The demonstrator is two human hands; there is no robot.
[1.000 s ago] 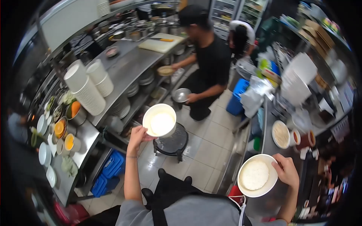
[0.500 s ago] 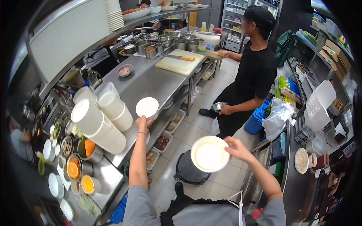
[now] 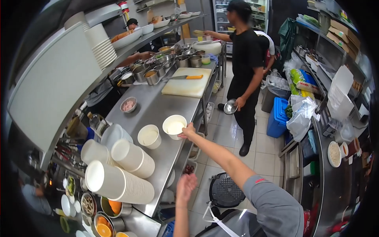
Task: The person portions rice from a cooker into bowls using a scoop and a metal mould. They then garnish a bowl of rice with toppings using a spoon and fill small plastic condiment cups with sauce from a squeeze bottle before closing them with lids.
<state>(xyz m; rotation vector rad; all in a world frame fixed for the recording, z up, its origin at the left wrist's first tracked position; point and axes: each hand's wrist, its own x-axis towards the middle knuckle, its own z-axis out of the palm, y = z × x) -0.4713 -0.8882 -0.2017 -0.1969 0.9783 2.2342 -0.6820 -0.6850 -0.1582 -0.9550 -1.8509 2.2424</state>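
My right hand grips the rim of a white paper bowl above the counter's front edge; something pale lies in its bottom. Just left of it, a second white paper bowl stands on the steel counter, also with pale contents. My left hand hangs in front of the counter, slightly blurred, loosely open and holding nothing. Tall stacks of white paper bowls lean at the near left of the counter.
Farther along are a cutting board with an orange-handled knife, a small bowl of pink meat and several metal pots. A co-worker in black stands in the aisle holding a metal bowl. A black stool is on the floor.
The bowl from my left hand now stands on the counter, and that hand has drawn back. My right hand has brought its bowl across to the counter. The co-worker has moved farther away.
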